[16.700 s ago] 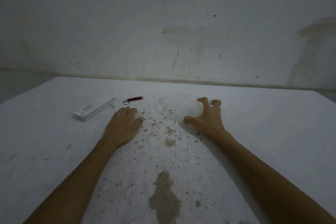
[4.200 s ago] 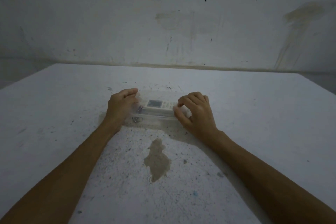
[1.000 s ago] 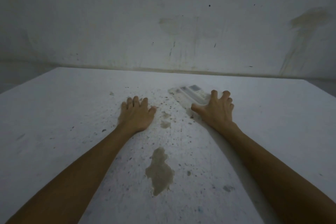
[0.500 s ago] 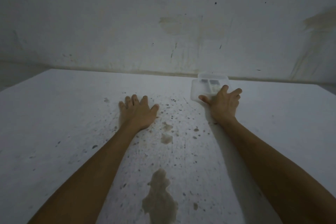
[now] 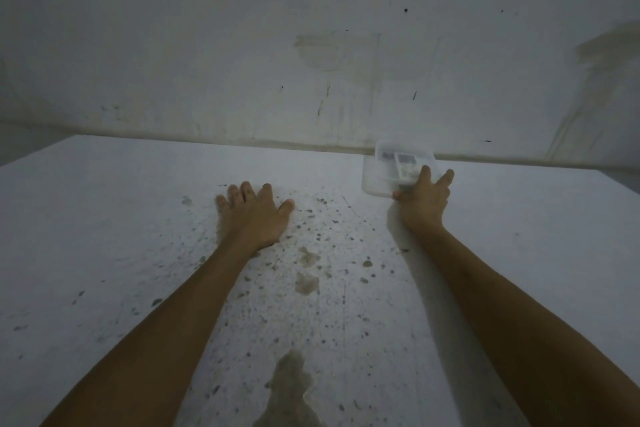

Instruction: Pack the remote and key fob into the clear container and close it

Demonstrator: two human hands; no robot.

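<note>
- Resting flat on the white table, the left hand sits well left of the clear container, fingers spread, holding nothing.
- The clear container sits near the table's far edge, lid on, with the remote inside. The key fob is too blurry to find.
- The right hand touches the container's near side, fingers open. Packing looks done; next, let go.

Dim room: stained white wall behind a spotted, perhaps wet, table.
</note>
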